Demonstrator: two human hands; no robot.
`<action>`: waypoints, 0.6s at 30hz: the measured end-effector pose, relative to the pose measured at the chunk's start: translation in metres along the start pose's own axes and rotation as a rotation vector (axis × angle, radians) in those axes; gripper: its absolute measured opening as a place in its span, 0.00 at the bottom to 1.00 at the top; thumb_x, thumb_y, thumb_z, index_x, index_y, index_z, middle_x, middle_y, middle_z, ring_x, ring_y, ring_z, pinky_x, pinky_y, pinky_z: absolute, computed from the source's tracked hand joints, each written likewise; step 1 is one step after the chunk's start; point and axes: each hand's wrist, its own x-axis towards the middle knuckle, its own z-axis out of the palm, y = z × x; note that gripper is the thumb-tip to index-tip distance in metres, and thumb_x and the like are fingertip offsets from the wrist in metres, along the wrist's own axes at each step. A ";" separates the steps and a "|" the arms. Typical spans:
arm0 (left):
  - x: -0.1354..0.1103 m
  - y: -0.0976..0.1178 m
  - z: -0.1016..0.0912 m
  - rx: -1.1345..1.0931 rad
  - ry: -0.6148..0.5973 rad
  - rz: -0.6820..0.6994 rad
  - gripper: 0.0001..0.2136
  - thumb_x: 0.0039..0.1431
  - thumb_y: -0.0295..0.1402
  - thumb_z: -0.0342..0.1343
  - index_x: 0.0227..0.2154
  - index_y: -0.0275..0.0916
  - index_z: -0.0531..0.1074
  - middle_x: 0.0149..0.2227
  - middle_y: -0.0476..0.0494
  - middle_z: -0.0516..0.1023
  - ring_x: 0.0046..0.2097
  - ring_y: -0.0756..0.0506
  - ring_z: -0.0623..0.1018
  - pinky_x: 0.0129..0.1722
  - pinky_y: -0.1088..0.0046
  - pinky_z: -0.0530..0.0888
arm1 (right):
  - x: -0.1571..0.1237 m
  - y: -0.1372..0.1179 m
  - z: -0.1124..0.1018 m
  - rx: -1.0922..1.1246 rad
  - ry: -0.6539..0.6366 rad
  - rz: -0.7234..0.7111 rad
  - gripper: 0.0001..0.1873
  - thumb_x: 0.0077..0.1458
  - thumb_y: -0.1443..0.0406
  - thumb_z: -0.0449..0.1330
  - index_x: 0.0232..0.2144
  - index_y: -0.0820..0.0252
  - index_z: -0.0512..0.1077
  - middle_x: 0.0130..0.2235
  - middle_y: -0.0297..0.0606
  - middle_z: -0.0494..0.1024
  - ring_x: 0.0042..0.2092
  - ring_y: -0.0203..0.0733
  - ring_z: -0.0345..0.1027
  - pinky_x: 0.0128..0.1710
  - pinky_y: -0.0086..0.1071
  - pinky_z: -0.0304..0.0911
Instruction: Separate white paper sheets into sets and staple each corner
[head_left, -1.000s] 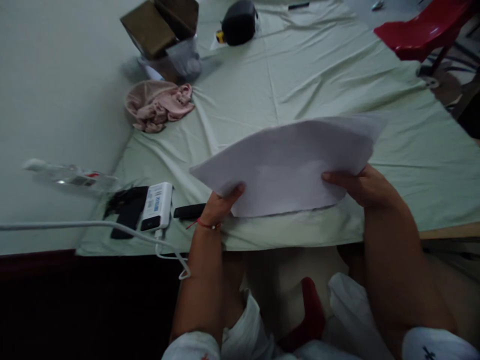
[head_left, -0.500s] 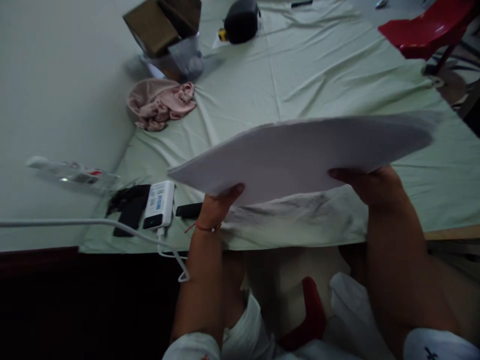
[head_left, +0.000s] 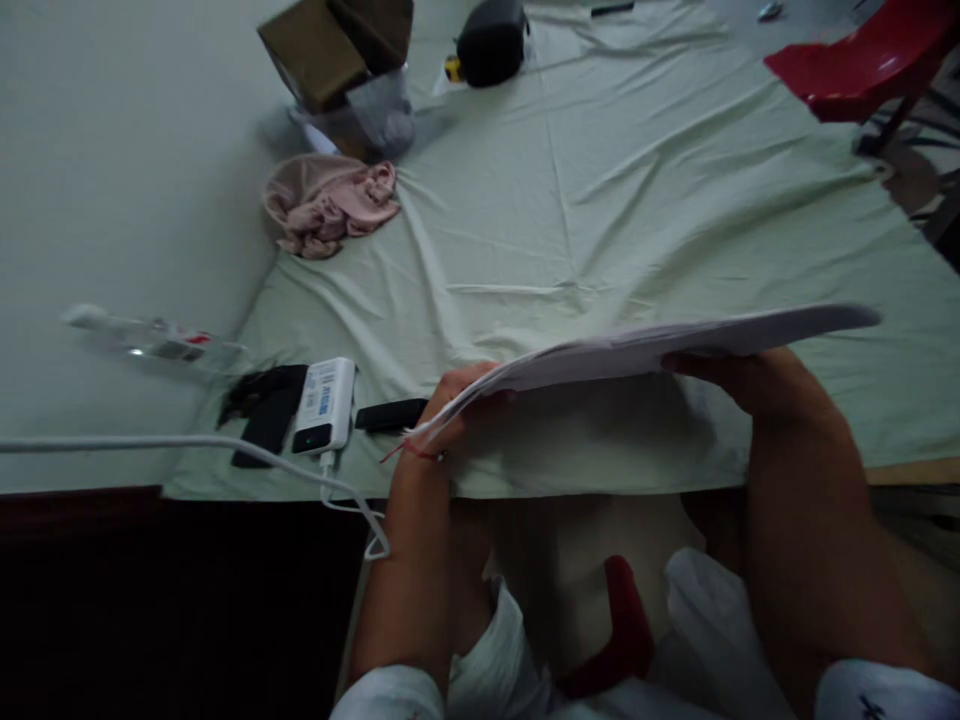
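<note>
A stack of white paper sheets [head_left: 600, 355] is held up over the near edge of the table, tilted so that I see it almost edge-on. At its left end my left hand [head_left: 466, 395] is closed round the sheets, with a red string bracelet at the wrist. My right hand [head_left: 765, 385] grips the lower edge towards the right, its thumb on the near face and its fingers hidden behind the paper. Just left of my left hand, a small black oblong object [head_left: 390, 414] lies on the pale green cloth [head_left: 637, 200].
A white power bank [head_left: 325, 400] with a plugged-in white cable [head_left: 285, 470] lies at the left, beside a flat black object [head_left: 271, 425]. Farther back are a crumpled pink cloth [head_left: 337, 205], a cardboard box [head_left: 311, 55] and a black case [head_left: 491, 45]. A red chair [head_left: 862, 65] stands far right.
The stack of paper has come down and tipped from showing its broad face to nearly edge-on. My left hand has turned with it; both hands keep their hold.
</note>
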 end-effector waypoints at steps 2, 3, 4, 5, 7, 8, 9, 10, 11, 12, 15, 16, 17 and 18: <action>0.002 0.001 0.008 0.004 0.060 0.006 0.10 0.51 0.45 0.71 0.31 0.46 0.83 0.36 0.44 0.86 0.47 0.35 0.83 0.60 0.56 0.76 | 0.000 -0.003 0.001 -0.031 0.031 0.061 0.23 0.35 0.56 0.81 0.35 0.55 0.82 0.44 0.43 0.85 0.49 0.55 0.76 0.55 0.48 0.70; 0.003 0.002 0.011 -0.027 0.112 -0.001 0.11 0.53 0.45 0.70 0.33 0.45 0.83 0.37 0.43 0.86 0.50 0.35 0.83 0.62 0.56 0.74 | 0.001 -0.003 0.002 -0.002 0.048 0.080 0.21 0.36 0.56 0.80 0.33 0.56 0.82 0.43 0.42 0.85 0.48 0.53 0.76 0.54 0.46 0.71; 0.004 0.004 0.015 -0.084 0.155 -0.012 0.13 0.55 0.47 0.69 0.36 0.44 0.83 0.39 0.42 0.86 0.53 0.35 0.82 0.64 0.56 0.73 | 0.001 -0.004 0.004 0.062 0.050 0.091 0.18 0.38 0.56 0.80 0.30 0.56 0.82 0.41 0.41 0.84 0.45 0.50 0.76 0.50 0.43 0.72; 0.004 0.007 0.018 -0.166 0.180 -0.031 0.16 0.56 0.48 0.69 0.39 0.43 0.83 0.40 0.41 0.87 0.55 0.36 0.82 0.65 0.57 0.73 | 0.002 -0.003 0.005 0.149 0.032 0.104 0.16 0.40 0.56 0.79 0.27 0.57 0.81 0.37 0.40 0.84 0.40 0.46 0.75 0.44 0.40 0.72; 0.002 0.012 0.024 -0.362 0.179 -0.091 0.23 0.53 0.50 0.71 0.45 0.40 0.82 0.43 0.40 0.87 0.56 0.37 0.82 0.63 0.58 0.74 | 0.004 -0.002 0.007 0.333 -0.019 0.145 0.15 0.41 0.56 0.78 0.22 0.59 0.79 0.29 0.37 0.81 0.31 0.39 0.70 0.33 0.34 0.69; 0.001 0.015 0.026 -0.445 0.162 -0.126 0.26 0.51 0.51 0.72 0.47 0.39 0.81 0.44 0.39 0.87 0.56 0.37 0.82 0.62 0.58 0.75 | 0.005 -0.002 0.008 0.411 -0.029 0.169 0.15 0.40 0.57 0.79 0.21 0.59 0.79 0.27 0.36 0.80 0.28 0.37 0.68 0.30 0.33 0.67; -0.001 0.017 0.028 -0.509 0.150 -0.163 0.29 0.48 0.52 0.74 0.48 0.39 0.81 0.45 0.39 0.87 0.56 0.37 0.82 0.61 0.58 0.76 | 0.005 -0.002 0.009 0.476 -0.028 0.190 0.15 0.38 0.58 0.79 0.22 0.59 0.79 0.27 0.36 0.80 0.27 0.37 0.68 0.29 0.33 0.66; -0.002 0.020 0.029 -0.556 0.146 -0.202 0.31 0.45 0.52 0.75 0.49 0.39 0.80 0.46 0.38 0.87 0.56 0.37 0.82 0.60 0.59 0.77 | 0.006 -0.002 0.010 0.528 -0.016 0.205 0.15 0.37 0.60 0.80 0.22 0.58 0.79 0.27 0.36 0.81 0.27 0.37 0.68 0.28 0.32 0.67; -0.004 0.022 0.031 -0.593 0.145 -0.241 0.32 0.43 0.52 0.76 0.50 0.40 0.80 0.47 0.38 0.87 0.56 0.37 0.82 0.59 0.59 0.78 | 0.006 -0.003 0.011 0.568 -0.001 0.212 0.15 0.35 0.61 0.81 0.22 0.58 0.80 0.28 0.36 0.82 0.28 0.37 0.69 0.28 0.32 0.67; -0.005 0.024 0.032 -0.626 0.135 -0.275 0.33 0.42 0.51 0.77 0.50 0.41 0.80 0.48 0.38 0.87 0.56 0.37 0.83 0.58 0.59 0.79 | 0.006 -0.004 0.011 0.594 0.013 0.215 0.15 0.34 0.61 0.81 0.22 0.57 0.80 0.29 0.36 0.83 0.28 0.37 0.70 0.29 0.32 0.67; -0.008 0.029 0.033 -0.713 0.010 -0.335 0.31 0.43 0.51 0.76 0.50 0.44 0.79 0.50 0.38 0.86 0.56 0.35 0.83 0.55 0.57 0.81 | 0.007 -0.007 0.013 0.634 0.062 0.216 0.13 0.35 0.64 0.81 0.23 0.57 0.80 0.29 0.35 0.83 0.29 0.36 0.71 0.31 0.32 0.67; -0.009 0.030 0.033 -0.739 -0.052 -0.349 0.30 0.44 0.52 0.75 0.49 0.44 0.79 0.50 0.38 0.86 0.56 0.34 0.83 0.54 0.56 0.82 | 0.007 -0.007 0.013 0.642 0.075 0.214 0.13 0.35 0.65 0.80 0.23 0.57 0.80 0.29 0.34 0.83 0.29 0.36 0.71 0.31 0.32 0.67; -0.010 0.031 0.032 -0.765 -0.114 -0.365 0.29 0.46 0.52 0.75 0.49 0.44 0.79 0.49 0.38 0.86 0.54 0.34 0.84 0.52 0.54 0.83 | 0.007 -0.008 0.013 0.647 0.086 0.211 0.13 0.35 0.65 0.80 0.24 0.57 0.80 0.29 0.34 0.83 0.30 0.36 0.71 0.32 0.32 0.67; -0.011 0.032 0.031 -0.788 -0.172 -0.388 0.28 0.47 0.53 0.74 0.48 0.44 0.79 0.48 0.38 0.86 0.53 0.33 0.85 0.50 0.53 0.84 | 0.007 -0.008 0.013 0.649 0.097 0.206 0.12 0.36 0.66 0.79 0.24 0.57 0.80 0.30 0.34 0.83 0.30 0.36 0.71 0.32 0.32 0.68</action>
